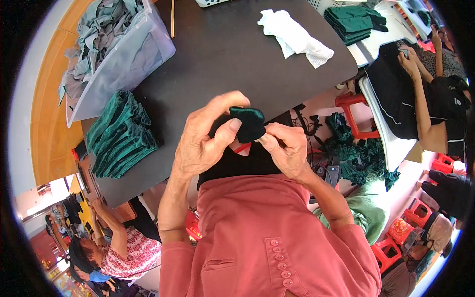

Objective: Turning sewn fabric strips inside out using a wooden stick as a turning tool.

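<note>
dark desk [222, 59] fills the middle, with other people at work around it. a clear plastic bin [133, 54] at its far left corner holds a heap of grey-green cloth [94, 34]; just beside it lies a stack of folded green cloth [121, 136] near the desk's left edge. a white cloth [294, 37] lies far right, and the desk between is bare. close to the chest, over the near edge, the left hand [200, 141] and right hand [287, 148] pinch a small dark green cloth piece [250, 123], fingers [223, 129] pressed on it from both sides.
</note>
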Tool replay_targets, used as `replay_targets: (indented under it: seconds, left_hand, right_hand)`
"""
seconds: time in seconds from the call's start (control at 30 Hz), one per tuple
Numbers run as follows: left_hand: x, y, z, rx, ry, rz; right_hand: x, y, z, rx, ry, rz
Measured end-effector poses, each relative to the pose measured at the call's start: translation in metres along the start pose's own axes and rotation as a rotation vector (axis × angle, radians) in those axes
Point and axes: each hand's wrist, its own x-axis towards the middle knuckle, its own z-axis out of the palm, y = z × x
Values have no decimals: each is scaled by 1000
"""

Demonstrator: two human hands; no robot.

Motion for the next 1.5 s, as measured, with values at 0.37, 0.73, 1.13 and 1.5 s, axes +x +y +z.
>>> replay_targets:
  seconds: [0.37,0.73,1.13,1.5]
  left_hand:
    - [-3,-15,13,-15,77,8]
    - [1,-15,3,175,-98,127]
    - [1,-25,17,102,-68,42]
    - [4,-11,24,118,-50,-172]
  right_hand:
    - [-2,-9,-2,41,-36,37]
    - [-6,-4,-5,250,-136,209]
    - [-7,11,-2,136,-93,7]
    - [-12,4,12,338,-30,153]
